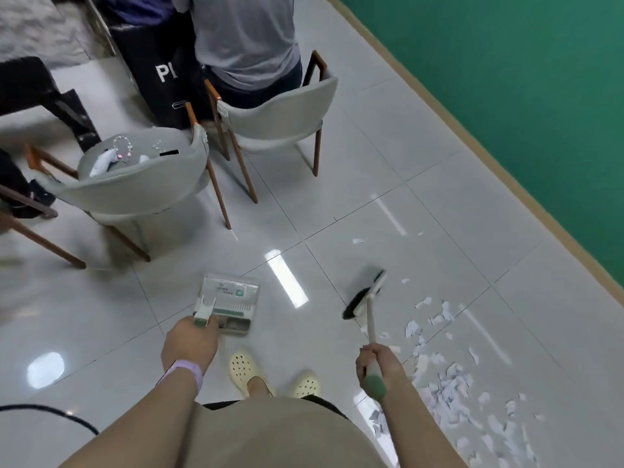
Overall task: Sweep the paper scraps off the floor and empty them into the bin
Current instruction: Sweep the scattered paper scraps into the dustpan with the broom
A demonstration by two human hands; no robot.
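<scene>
Over tiled floor, left hand holding dustpan, right hand gripping broom

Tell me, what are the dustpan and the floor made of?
The dustpan looks like plastic: smooth, pale, moulded ridges, with a printed label inside. The floor looks like glossy ceramic tile: big pale squares with thin dark joints, and it mirrors the ceiling lights. Both are guesses from looks alone.

Left hand curled in grip, arm extended; right hand fisted, gripping.
</scene>
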